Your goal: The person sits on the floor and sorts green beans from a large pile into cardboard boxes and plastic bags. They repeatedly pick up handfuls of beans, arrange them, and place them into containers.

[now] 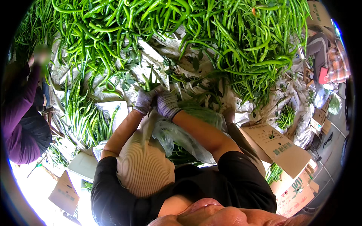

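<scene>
My left hand (pixel 143 102) and my right hand (pixel 167 104), both in pale striped work gloves, meet in front of my knees. They are closed around a small bunch of green chili peppers (pixel 148 83) whose ends stick up above the fingers. The gloves hide the rest of the bunch. Under my right forearm spreads a clear plastic bag (pixel 172 132), with dark green peppers (pixel 181 154) showing below it. Just beyond my hands, loose leaves and stray peppers are scattered over a crumpled white sheet (pixel 152 53).
A large heap of long green chili peppers (pixel 243 36) arcs across the far side. More peppers (pixel 87 121) lie in a row at left. An open cardboard box (pixel 277 147) stands at right. One person in a purple sleeve (pixel 24 104) sits left; another in plaid (pixel 338 62) sits far right.
</scene>
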The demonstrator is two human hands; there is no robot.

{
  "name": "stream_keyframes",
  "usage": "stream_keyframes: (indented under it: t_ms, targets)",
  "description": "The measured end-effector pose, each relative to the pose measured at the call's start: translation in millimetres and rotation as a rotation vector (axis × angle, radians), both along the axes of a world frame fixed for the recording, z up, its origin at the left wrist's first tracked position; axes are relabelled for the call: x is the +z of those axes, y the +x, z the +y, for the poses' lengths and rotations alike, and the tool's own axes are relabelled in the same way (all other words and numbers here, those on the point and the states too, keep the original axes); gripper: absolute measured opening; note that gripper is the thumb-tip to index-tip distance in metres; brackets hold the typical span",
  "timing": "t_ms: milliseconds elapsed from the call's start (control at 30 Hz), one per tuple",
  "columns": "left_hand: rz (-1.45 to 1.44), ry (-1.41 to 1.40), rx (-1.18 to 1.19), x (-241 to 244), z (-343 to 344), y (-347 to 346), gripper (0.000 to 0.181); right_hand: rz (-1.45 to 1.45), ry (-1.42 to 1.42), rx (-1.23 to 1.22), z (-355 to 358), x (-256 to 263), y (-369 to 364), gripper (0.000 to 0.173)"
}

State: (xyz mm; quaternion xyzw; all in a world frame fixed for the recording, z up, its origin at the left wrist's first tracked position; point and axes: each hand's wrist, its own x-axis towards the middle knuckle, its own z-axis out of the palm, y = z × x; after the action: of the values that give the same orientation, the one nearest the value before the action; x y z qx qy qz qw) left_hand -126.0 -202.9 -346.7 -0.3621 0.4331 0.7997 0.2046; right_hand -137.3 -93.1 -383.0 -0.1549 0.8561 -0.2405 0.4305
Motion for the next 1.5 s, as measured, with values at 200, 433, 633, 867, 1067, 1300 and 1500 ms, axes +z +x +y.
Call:
stream_keyframes:
  t_ms: [200,433,633,867,1067,1300,1500]
  targets:
    - [-0.031,0.124,0.182,-30.8,-23.8,13.8,0.023,0.087,-0.466,-0.157,57.5,47.5,-27.5,0.034]
    - [0.086,0.224,0.138,-3.9,-39.6,3.5,0.029,0.441,0.351,-0.689,239.6,-38.2,-74.5,0.037]
    - [0.049,0.193,0.034,-0.7,-37.2,8.4,0.030,0.170,0.318,-0.463,270.8,-43.2,-90.2,0.043]
    - [0.002,0.154,0.035,-6.6,-33.2,14.6,0.032,0.428,0.508,-0.381,251.2,-16.8,-103.0,0.045]
    - [0.015,0.175,0.018,-5.6,-36.3,20.2,0.032,0.578,0.367,-0.055,239.6,12.0,-109.9,0.046]
    - [-0.033,0.183,0.022,-6.7,-31.9,21.2,0.030,0.210,0.475,0.322,226.9,-10.9,-53.4,0.037]
    - [-0.032,0.166,0.026,-5.2,-33.2,21.3,0.029,0.430,0.140,0.238,245.0,2.9,-63.9,0.041]
